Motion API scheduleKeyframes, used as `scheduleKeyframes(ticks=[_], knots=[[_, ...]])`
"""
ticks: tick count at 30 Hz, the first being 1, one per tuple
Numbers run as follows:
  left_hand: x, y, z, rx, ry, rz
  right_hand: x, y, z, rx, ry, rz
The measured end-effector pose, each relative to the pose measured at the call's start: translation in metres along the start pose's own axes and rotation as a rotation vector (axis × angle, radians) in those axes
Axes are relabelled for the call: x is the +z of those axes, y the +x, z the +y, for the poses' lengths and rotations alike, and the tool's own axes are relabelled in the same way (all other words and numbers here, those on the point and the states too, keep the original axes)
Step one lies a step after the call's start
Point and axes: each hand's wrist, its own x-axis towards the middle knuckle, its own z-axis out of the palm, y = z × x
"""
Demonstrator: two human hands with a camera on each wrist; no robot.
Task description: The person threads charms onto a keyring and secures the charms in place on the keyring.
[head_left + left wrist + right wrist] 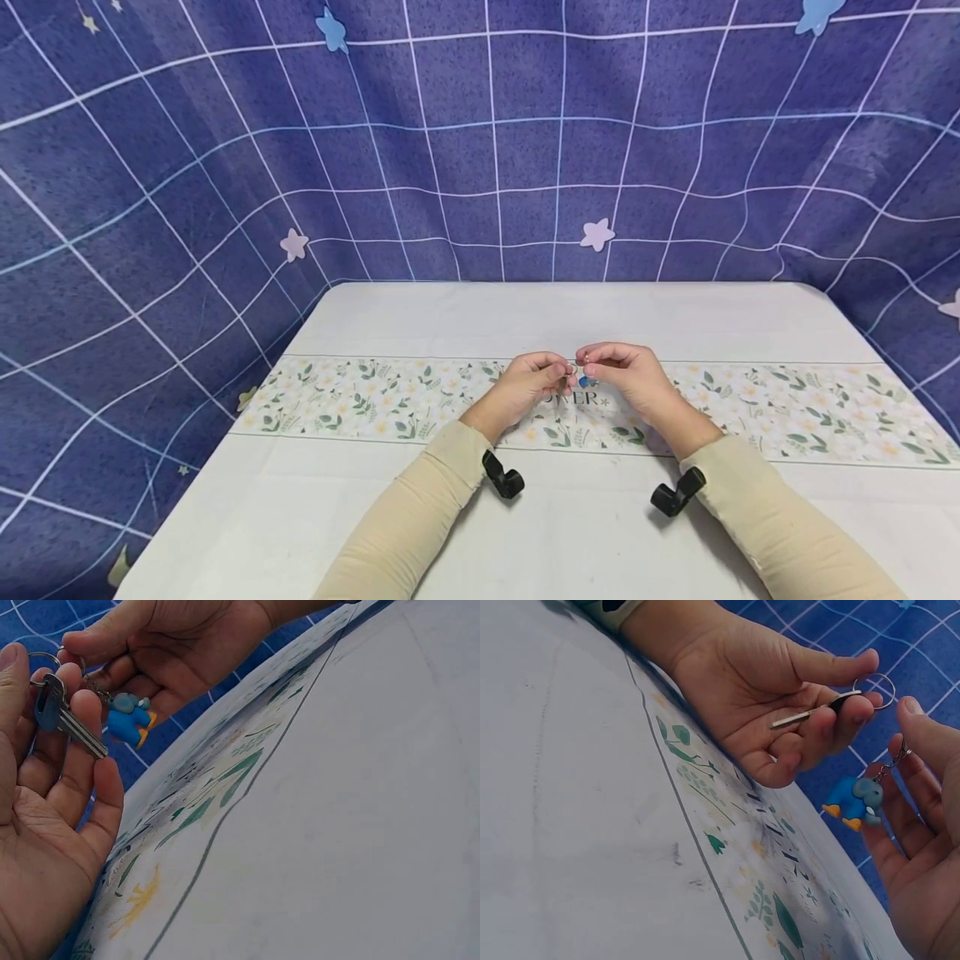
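The left hand [534,385] pinches a metal ring [886,691] between thumb and fingertips, and a key [81,733] on that ring lies across its fingers. Facing it, the right hand [632,379] pinches the top of a short chain [891,764] between thumb and index finger. From the chain hangs a small blue elephant charm [853,799] with yellow feet, in front of the right fingers. The hands are close together above the table. Whether the chain is linked to the ring, I cannot tell.
Beneath the hands is a white table [315,508] with a floral printed band [390,400] across it. A blue curtain with a grid and stars [450,150] hangs behind and to the sides. A black clip-like mount [504,477] sits at each wrist.
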Motion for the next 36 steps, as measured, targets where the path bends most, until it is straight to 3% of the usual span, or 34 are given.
scheduleKeyframes(ticks=[15, 36], knots=[[0.0013, 0.0006, -0.004, 0.012, 0.045, -0.001, 0.0036, -0.0026, 0.0007, -0.015, -0.036, -0.036], [-0.0009, 0.0016, -0.0053, 0.032, 0.018, -0.005, 0.0075, -0.0037, 0.0031, -0.019, -0.044, -0.074]])
